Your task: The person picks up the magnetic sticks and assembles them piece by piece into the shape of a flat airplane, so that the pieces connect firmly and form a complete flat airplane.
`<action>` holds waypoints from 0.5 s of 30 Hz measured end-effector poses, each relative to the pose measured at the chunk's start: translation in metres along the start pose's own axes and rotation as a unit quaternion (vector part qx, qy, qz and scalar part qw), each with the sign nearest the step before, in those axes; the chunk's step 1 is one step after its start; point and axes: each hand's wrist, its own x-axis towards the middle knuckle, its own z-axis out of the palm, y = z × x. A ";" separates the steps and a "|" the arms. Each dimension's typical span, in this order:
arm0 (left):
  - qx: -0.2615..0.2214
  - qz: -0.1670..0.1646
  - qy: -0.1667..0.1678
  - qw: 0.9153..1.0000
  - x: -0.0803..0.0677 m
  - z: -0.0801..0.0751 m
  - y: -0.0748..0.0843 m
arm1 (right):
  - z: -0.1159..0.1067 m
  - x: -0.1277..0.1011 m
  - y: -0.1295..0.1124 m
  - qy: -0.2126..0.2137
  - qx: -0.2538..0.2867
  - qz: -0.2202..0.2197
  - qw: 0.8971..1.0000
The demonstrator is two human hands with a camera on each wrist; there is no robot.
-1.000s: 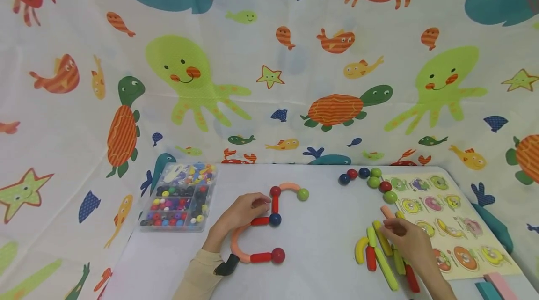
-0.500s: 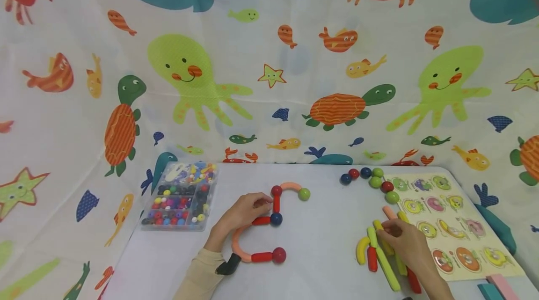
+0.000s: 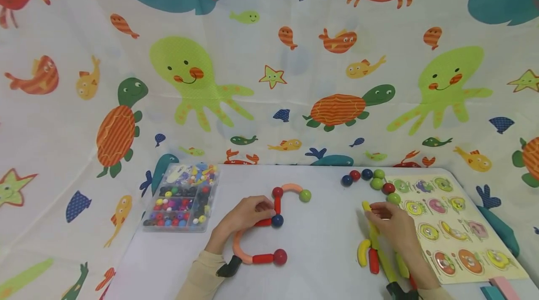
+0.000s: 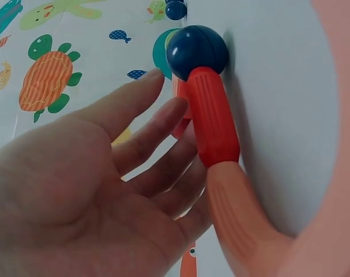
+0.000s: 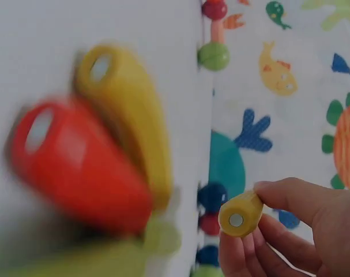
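On the white table, a chain of magnetic rods and balls stands in the middle of the head view. It joins a green ball [image 3: 305,195], red balls [image 3: 280,257], a blue ball [image 3: 277,220], red rods [image 3: 263,259] and peach curved rods [image 3: 237,244]. My left hand [image 3: 248,213] is beside this chain with loosely bent fingers near a red rod [image 4: 214,118]; whether they touch it is unclear. My right hand [image 3: 396,225] pinches a yellow magnetic rod [image 5: 244,210] between thumb and fingers, raised over the loose rods. Its silver magnet end shows in the right wrist view.
Under the right hand lie a yellow curved rod [image 3: 362,253], a red rod [image 3: 373,261] and green rods. Several loose balls [image 3: 377,184] sit at the back right, by a picture board [image 3: 456,260]. A compartment box of beads [image 3: 181,229] stands left. Blocks [image 3: 503,288] lie front right.
My right hand has taken hold of the yellow rod, lifted it from the pile and moved slightly up and left with it. The left hand has stayed nearly still.
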 end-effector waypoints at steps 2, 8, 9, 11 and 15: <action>-0.004 0.000 -0.004 1.000 -0.001 0.001 0.000 | 0.010 0.001 -0.011 -0.005 0.011 -0.004 1.000; -0.013 0.008 -0.015 1.000 -0.001 0.002 0.000 | 0.050 0.002 -0.039 -0.024 0.063 -0.024 0.997; -0.014 0.010 -0.016 1.000 -0.001 0.002 0.000 | 0.057 0.002 -0.043 -0.029 0.072 -0.024 0.997; -0.016 0.013 -0.017 1.000 -0.001 0.002 0.000 | 0.069 0.002 -0.050 -0.036 0.087 -0.023 0.995; -0.018 0.013 -0.020 1.000 -0.001 0.002 -0.001 | 0.091 0.002 -0.060 -0.040 0.107 -0.020 0.993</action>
